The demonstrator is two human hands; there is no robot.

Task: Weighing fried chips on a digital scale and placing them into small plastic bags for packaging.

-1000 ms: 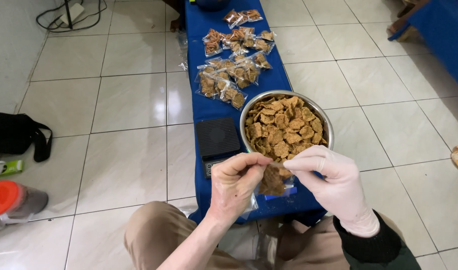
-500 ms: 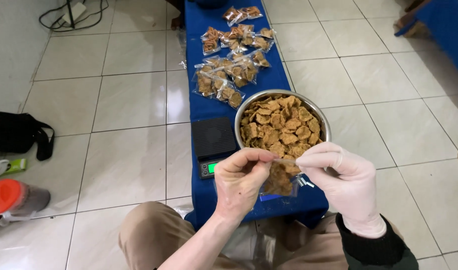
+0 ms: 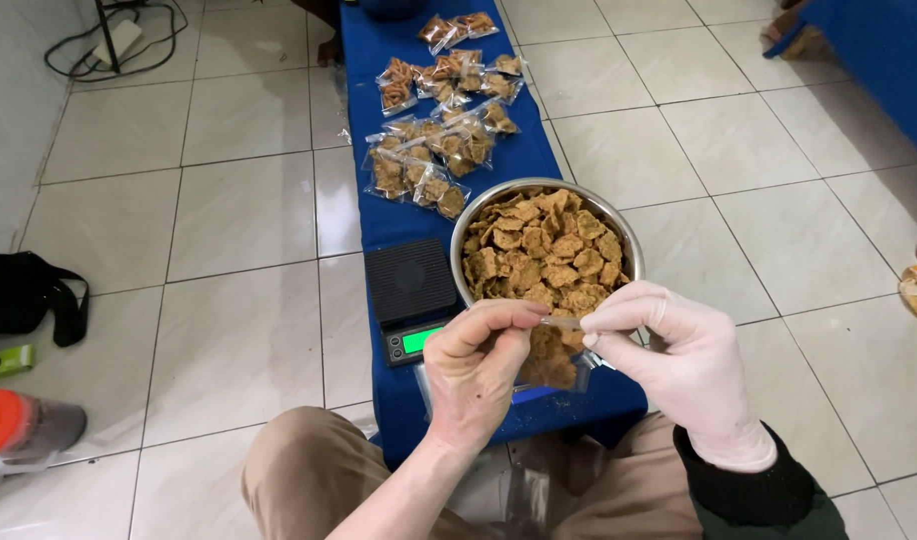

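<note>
My bare left hand (image 3: 479,365) and my white-gloved right hand (image 3: 674,350) pinch the top edge of a small clear plastic bag (image 3: 554,360) filled with brown fried chips. The bag hangs between the two hands above the near end of a narrow blue table (image 3: 399,215). Just beyond the hands stands a round metal bowl (image 3: 619,225) heaped with the same chips. A black digital scale (image 3: 411,295) with a lit green display sits left of the bowl. Several filled, sealed chip bags (image 3: 439,140) lie farther along the table.
White tiled floor surrounds the table. A black bag (image 3: 24,295) and an orange-capped bottle (image 3: 24,430) lie at the left. Cables (image 3: 109,40) trail at the top left. Another blue table (image 3: 869,50) stands at the top right. My knees are under the table's near end.
Both hands have lifted the small bag a little and drawn slightly apart along its top edge. The view has shifted slightly.
</note>
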